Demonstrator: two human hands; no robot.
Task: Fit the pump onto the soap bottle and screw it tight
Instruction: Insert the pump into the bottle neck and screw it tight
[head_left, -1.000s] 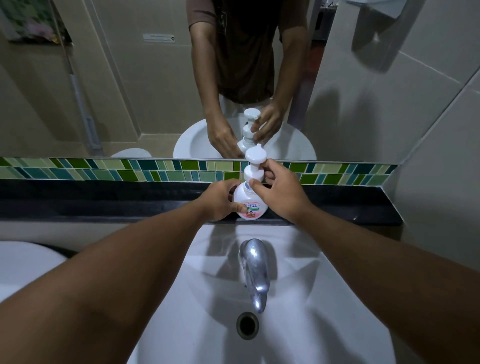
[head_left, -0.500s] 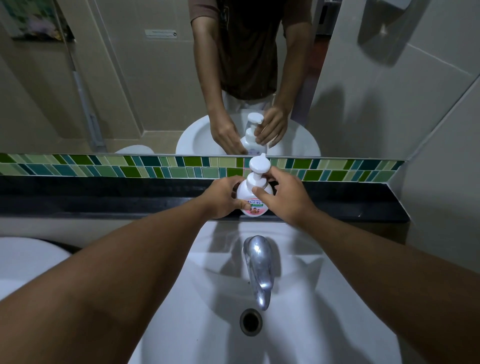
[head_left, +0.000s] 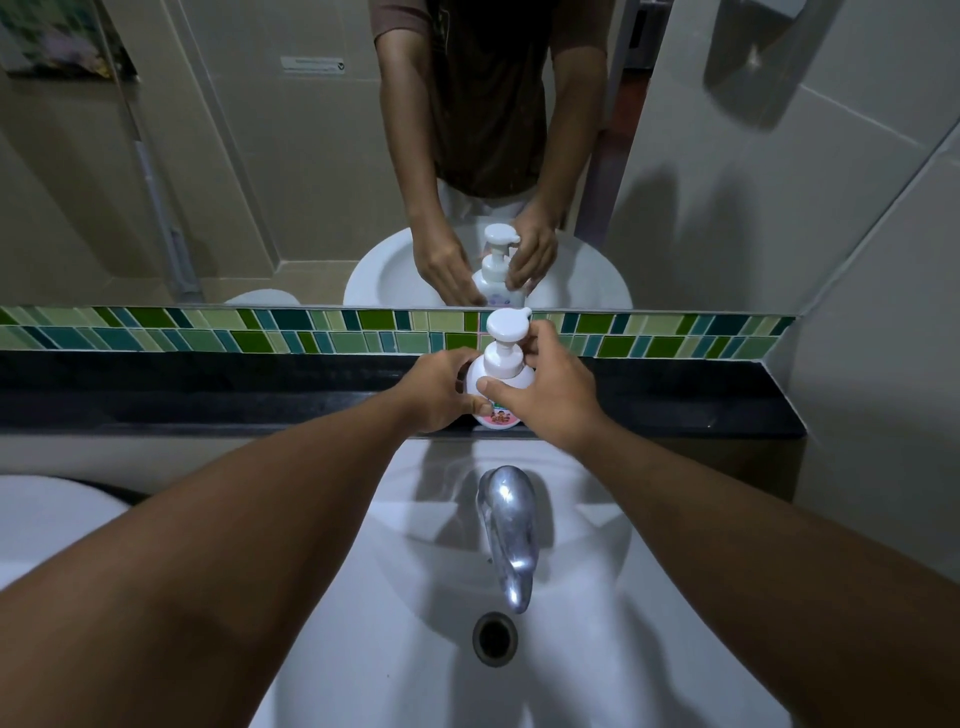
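The soap bottle (head_left: 493, 402) stands upright on the black ledge (head_left: 208, 395) behind the sink (head_left: 363, 597), just in front of the green tile strip (head_left: 260, 332) and mirror (head_left: 234, 156). The left hand (head_left: 436, 389) is wrapped round the bottle's left side, prob. to stop the body turning w/ the cap. The right hand (head_left: 550, 395) cups the other side: thumb on the bottle shoulder, fingers curled behind the pump (head_left: 503, 343) neck and collar, so both hands are clamped on the same item, nearly touching each other. The pump sits straight on the neck, nozzle pointing up-right toward the wall; looks seated, so the step is likely tightening, tho how far the thread is home can't be told.

Room: ledge is narrow, w/ the wall close behind and the front edge dropping to the basin just below the bottle. The tap (head_left: 506, 530) is near, below the wrists. Free ledge runs left and right; twisting needs little space, but a slip could tip the bottle into the sink.
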